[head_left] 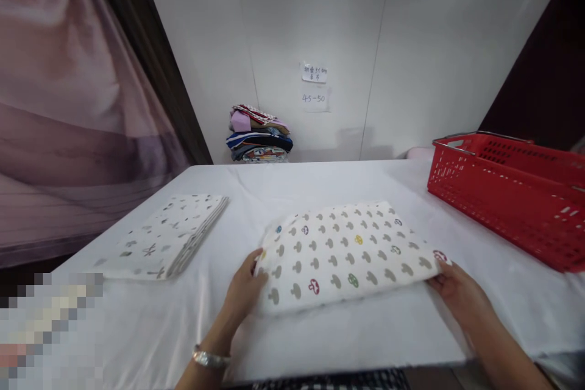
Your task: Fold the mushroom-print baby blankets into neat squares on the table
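A folded white cloth with a mushroom print (pixel 345 253) lies flat on the white table (pixel 320 183) in front of me. My left hand (pixel 244 289) grips its near left corner, fingers tucked under the edge. My right hand (pixel 454 292) holds its near right corner the same way. A bracelet sits on my left wrist.
A second folded white cloth with a grey print (pixel 167 234) lies at the left. A red plastic basket (pixel 512 195) stands at the right. A stack of folded coloured cloths (pixel 259 134) sits at the back against the white wall, under a paper note (pixel 314 73).
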